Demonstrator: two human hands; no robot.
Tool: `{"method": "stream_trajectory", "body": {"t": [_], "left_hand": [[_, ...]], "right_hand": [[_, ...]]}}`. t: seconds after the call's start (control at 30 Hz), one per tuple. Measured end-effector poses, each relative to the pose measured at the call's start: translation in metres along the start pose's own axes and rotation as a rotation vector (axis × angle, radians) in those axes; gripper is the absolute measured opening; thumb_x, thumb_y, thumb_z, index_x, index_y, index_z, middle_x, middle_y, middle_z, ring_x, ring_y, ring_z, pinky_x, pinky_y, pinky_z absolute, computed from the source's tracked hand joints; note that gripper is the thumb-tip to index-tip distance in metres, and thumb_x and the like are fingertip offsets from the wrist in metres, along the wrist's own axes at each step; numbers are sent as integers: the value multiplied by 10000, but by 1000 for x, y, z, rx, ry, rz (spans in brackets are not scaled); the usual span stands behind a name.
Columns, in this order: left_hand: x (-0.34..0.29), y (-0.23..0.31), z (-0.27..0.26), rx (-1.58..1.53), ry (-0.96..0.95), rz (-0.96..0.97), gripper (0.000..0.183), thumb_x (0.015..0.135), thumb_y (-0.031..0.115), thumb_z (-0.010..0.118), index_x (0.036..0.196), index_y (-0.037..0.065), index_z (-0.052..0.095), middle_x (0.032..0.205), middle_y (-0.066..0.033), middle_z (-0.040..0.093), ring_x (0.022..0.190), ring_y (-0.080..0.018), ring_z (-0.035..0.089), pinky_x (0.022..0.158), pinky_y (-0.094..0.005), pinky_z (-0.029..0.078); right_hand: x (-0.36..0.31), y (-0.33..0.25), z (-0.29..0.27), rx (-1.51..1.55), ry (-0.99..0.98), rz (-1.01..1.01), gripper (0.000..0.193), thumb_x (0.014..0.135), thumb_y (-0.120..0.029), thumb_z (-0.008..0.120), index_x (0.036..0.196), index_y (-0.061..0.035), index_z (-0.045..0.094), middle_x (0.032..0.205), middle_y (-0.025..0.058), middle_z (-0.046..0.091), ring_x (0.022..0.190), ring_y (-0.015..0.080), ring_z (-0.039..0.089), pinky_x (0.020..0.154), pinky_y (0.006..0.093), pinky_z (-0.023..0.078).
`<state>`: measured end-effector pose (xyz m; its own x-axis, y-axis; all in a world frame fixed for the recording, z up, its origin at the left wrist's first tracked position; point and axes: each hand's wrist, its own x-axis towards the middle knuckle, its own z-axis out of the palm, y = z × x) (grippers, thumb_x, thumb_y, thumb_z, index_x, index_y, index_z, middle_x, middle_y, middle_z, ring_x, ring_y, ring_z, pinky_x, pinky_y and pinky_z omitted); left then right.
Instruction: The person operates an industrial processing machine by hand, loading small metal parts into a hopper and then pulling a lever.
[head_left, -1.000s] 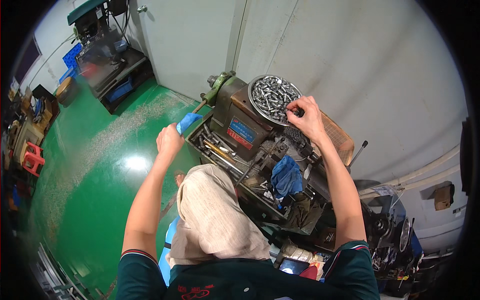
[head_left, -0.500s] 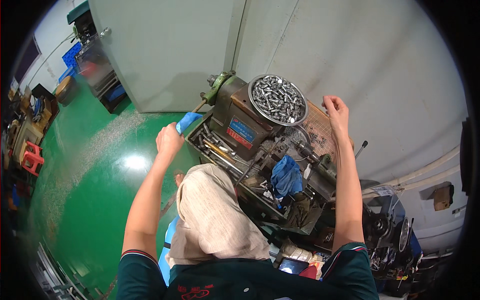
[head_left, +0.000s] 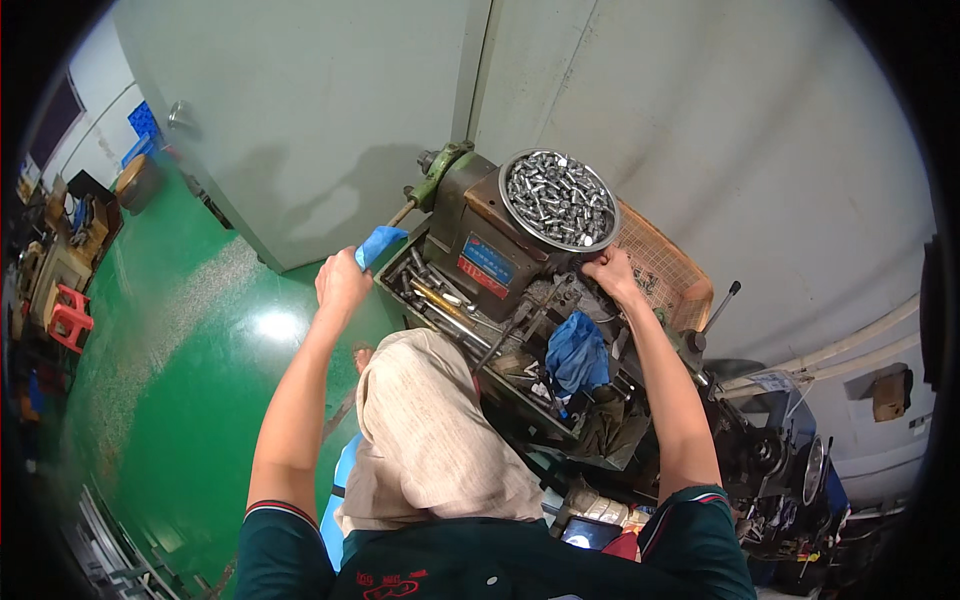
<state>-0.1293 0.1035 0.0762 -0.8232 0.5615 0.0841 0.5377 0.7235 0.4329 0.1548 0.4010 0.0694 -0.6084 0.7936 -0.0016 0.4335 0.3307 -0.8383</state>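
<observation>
My left hand (head_left: 341, 285) is closed around the end of a lever (head_left: 400, 212) whose grip is wrapped in blue cloth (head_left: 379, 246). That lever comes off the green left end of a small lathe-like machine (head_left: 466, 212). My right hand (head_left: 614, 274) reaches in at the machine's working spot, just below a round metal bowl (head_left: 504, 203) heaped with small shiny metal parts (head_left: 558, 198). Its fingers are pinched together, and whatever they hold is hidden. A crumpled blue rag (head_left: 577, 352) lies on the machine near my right forearm.
A tan mesh-patterned basket (head_left: 692, 280) with small dark pieces stands behind my right hand. Rods and tools lie in the metal tray (head_left: 400, 285) along the machine's front. A handle with a black knob (head_left: 735, 288) sticks up at right. A grey door (head_left: 300, 120) stands at far left.
My right hand has come down and left, from raised beside the basket to the working spot below the bowl. My left hand stays on the lever. The door has swung leftward.
</observation>
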Motion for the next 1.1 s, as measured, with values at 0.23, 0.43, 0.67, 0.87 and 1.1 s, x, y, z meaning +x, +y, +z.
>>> {"method": "stream_trajectory", "body": {"t": [0.23, 0.43, 0.67, 0.87, 1.1], "left_hand": [[-1, -2, -2, 5, 4, -8, 226, 652, 131, 626, 856, 40, 598, 801, -178, 613, 796, -334, 589, 719, -417, 465], [1, -4, 0, 8, -9, -9, 215, 657, 135, 620, 848, 39, 598, 796, -177, 614, 792, -335, 590, 717, -418, 467], [1, -2, -1, 7, -26, -26, 215, 659, 142, 626, 846, 39, 598, 793, -180, 614, 787, -340, 591, 712, -422, 469], [3, -2, -1, 26, -26, -20, 227, 650, 134, 634, 858, 52, 599, 810, -178, 614, 795, -341, 591, 714, -418, 475], [46, -33, -4, 165, 24, -20, 171, 652, 70, 596, 818, 75, 638, 812, -153, 620, 794, -312, 599, 702, -395, 481]], "right_hand": [[-7, -14, 7, 67, -102, -14, 118, 613, 2, 599, 725, 17, 566, 629, -19, 530, 560, 49, 455, 503, 205, 370], [-10, -18, 7, -7, -120, -15, 107, 617, 5, 594, 718, 28, 568, 627, -20, 536, 554, 43, 448, 504, 201, 369], [-2, -1, 10, -10, -68, -85, 135, 630, -12, 631, 752, 31, 594, 657, 32, 596, 575, 76, 514, 542, 221, 416], [-4, -4, 12, -174, -8, -122, 175, 647, -18, 642, 811, 36, 611, 744, 89, 639, 645, 119, 582, 596, 256, 454], [-2, 2, 11, -112, -51, -157, 178, 659, -32, 637, 822, 32, 611, 727, 88, 632, 624, 135, 576, 606, 261, 455]]}}
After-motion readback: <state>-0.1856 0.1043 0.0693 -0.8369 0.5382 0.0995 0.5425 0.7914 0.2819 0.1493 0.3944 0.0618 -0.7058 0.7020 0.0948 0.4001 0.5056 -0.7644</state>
